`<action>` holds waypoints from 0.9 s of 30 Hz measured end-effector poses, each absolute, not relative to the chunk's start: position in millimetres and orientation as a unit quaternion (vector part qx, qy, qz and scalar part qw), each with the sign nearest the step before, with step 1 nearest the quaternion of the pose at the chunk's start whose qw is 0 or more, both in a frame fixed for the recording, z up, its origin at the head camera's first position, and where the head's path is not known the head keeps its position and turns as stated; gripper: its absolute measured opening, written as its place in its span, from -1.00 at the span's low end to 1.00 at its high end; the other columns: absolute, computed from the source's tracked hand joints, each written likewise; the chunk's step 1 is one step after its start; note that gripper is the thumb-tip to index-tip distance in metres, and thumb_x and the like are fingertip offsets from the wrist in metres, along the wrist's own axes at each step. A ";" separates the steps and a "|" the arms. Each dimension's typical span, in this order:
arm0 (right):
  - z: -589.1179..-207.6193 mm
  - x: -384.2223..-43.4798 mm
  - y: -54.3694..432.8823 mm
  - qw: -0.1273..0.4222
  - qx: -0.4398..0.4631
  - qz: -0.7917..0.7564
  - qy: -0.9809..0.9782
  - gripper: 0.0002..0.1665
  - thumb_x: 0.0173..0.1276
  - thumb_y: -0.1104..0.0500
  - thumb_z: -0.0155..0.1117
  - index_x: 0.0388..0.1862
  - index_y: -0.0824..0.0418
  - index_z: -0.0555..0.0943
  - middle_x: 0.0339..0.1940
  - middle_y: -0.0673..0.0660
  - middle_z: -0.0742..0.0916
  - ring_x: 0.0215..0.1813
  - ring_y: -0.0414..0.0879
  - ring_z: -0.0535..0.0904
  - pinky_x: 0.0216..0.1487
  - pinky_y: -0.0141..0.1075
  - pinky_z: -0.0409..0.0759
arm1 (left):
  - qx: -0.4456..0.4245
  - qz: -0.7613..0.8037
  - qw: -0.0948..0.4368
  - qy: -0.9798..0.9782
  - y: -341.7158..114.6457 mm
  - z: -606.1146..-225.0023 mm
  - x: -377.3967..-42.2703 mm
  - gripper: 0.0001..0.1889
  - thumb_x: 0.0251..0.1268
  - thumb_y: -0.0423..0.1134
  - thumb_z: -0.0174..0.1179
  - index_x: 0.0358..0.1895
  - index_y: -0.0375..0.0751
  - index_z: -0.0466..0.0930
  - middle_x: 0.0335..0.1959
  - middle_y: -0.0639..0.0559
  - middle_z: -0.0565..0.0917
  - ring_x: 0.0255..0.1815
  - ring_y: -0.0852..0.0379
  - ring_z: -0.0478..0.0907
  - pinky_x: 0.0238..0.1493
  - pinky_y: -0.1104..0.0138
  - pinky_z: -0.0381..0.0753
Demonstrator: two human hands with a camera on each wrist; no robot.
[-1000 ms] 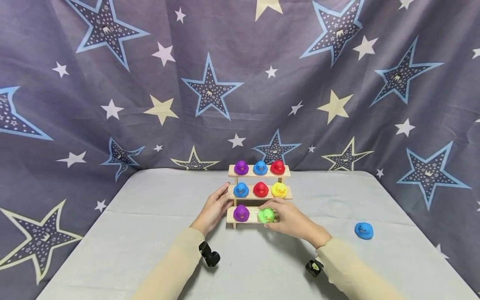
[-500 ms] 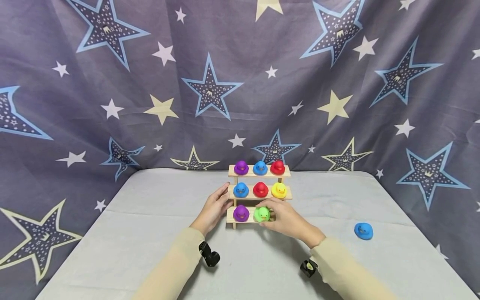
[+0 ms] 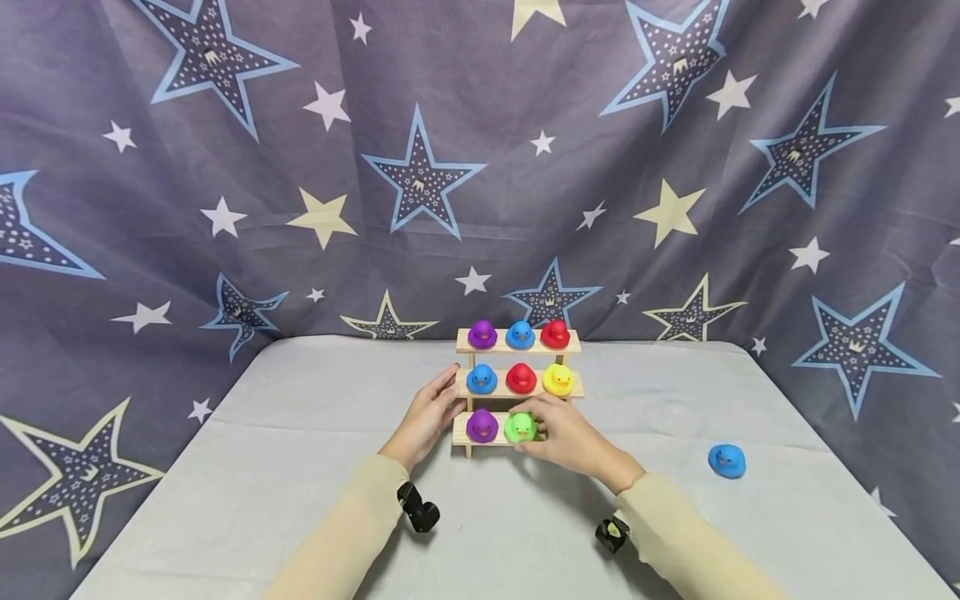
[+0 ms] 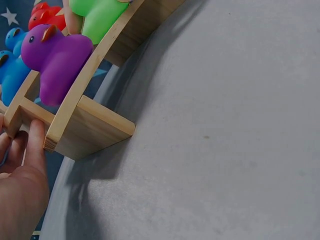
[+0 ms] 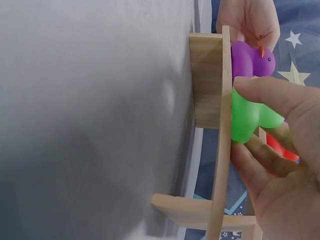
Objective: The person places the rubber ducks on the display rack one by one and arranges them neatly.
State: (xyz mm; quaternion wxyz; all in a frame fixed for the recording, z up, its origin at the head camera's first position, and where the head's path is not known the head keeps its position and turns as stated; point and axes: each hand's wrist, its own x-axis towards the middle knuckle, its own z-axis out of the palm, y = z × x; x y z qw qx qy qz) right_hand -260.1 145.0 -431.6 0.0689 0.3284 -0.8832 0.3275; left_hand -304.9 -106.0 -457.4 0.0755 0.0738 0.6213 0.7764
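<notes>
A three-tier wooden shelf (image 3: 462, 432) stands on the table with rubber ducks on it. My right hand (image 3: 573, 440) holds a green rubber duck (image 3: 521, 427) on the bottom tier, thumb in front and fingers behind, as the right wrist view shows. Left of it sits a purple duck (image 4: 60, 62). My left hand (image 3: 425, 422) grips the shelf's left side; in the left wrist view its fingertips touch the side rail (image 4: 37, 111). The middle tier bears a blue duck (image 3: 482, 380), a red duck (image 3: 521, 378) and a yellow duck (image 3: 558, 380).
On the top tier sit a purple duck (image 3: 482, 335), a blue duck (image 3: 521, 335) and a red duck (image 3: 556, 334). Another blue duck (image 3: 727, 461) lies on the grey tabletop (image 3: 300, 483) to the right. A star-patterned curtain (image 3: 480, 150) hangs behind the table.
My right hand has shifted slightly left along the bottom tier with the green duck, which now sits nearer the purple one. My left hand has stayed at the shelf's side.
</notes>
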 end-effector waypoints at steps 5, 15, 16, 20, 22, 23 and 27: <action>-431.0 -260.5 144.1 0.064 0.323 0.331 -0.884 -0.42 0.14 0.21 0.59 0.15 0.27 0.62 -0.09 0.01 0.61 -0.16 -0.15 0.56 -0.13 -0.28 0.70 | 0.071 0.778 0.075 0.620 -105.7 -455.3 -304.1 -0.42 0.60 -0.39 -0.12 0.59 -0.30 -0.01 0.60 -0.26 -0.03 0.55 -0.17 0.09 0.43 0.22 0.38; -432.2 -260.6 143.7 0.055 0.318 0.346 -0.881 -0.41 0.13 0.25 0.59 0.16 0.27 0.61 -0.05 0.05 0.63 -0.14 -0.13 0.60 -0.10 -0.21 0.74 | 0.071 0.778 0.075 0.620 -105.8 -456.7 -305.0 -0.42 0.60 -0.39 -0.12 0.59 -0.30 0.00 0.60 -0.25 -0.01 0.55 -0.16 0.10 0.43 0.23 0.39; -432.6 -260.5 143.8 0.054 0.317 0.350 -0.880 -0.40 0.13 0.26 0.59 0.16 0.27 0.61 -0.02 0.07 0.63 -0.12 -0.12 0.61 -0.08 -0.20 0.75 | 0.073 0.777 0.075 0.621 -106.0 -457.3 -305.0 -0.42 0.60 -0.39 -0.13 0.59 -0.30 -0.01 0.59 -0.26 0.00 0.55 -0.16 0.09 0.43 0.22 0.39; -433.4 -260.0 145.4 0.050 0.314 0.356 -0.879 -0.39 0.13 0.25 0.59 0.17 0.28 0.60 0.05 0.13 0.64 -0.07 -0.05 0.64 -0.04 -0.18 0.76 | 0.077 0.776 0.077 0.621 -106.2 -458.7 -305.3 -0.42 0.61 -0.39 -0.13 0.59 -0.30 -0.02 0.59 -0.26 0.00 0.55 -0.15 0.08 0.43 0.23 0.39; -434.0 -260.0 147.4 0.048 0.315 0.356 -0.879 -0.39 0.14 0.25 0.59 0.18 0.29 0.59 0.05 0.13 0.65 -0.06 -0.04 0.65 -0.03 -0.20 0.75 | 0.080 0.776 0.077 0.621 -106.3 -459.2 -305.4 -0.42 0.61 -0.38 -0.14 0.60 -0.30 -0.02 0.59 -0.26 -0.01 0.56 -0.15 0.07 0.43 0.22 0.38; -434.0 -259.8 148.5 0.048 0.316 0.355 -0.879 -0.39 0.14 0.24 0.59 0.18 0.28 0.59 0.04 0.13 0.65 -0.06 -0.04 0.65 -0.04 -0.21 0.75 | 0.079 0.776 0.076 0.621 -106.1 -459.2 -305.7 -0.42 0.61 -0.38 -0.13 0.60 -0.30 -0.02 0.60 -0.25 -0.01 0.56 -0.14 0.07 0.43 0.23 0.38; -433.6 -258.3 153.1 0.046 0.315 0.353 -0.880 -0.40 0.15 0.23 0.58 0.17 0.28 0.59 -0.01 0.10 0.66 -0.07 -0.04 0.65 -0.03 -0.24 0.74 | 0.081 0.774 0.077 0.623 -106.5 -459.9 -306.2 -0.42 0.61 -0.38 -0.13 0.59 -0.31 -0.02 0.60 -0.26 -0.02 0.57 -0.15 0.05 0.44 0.21 0.36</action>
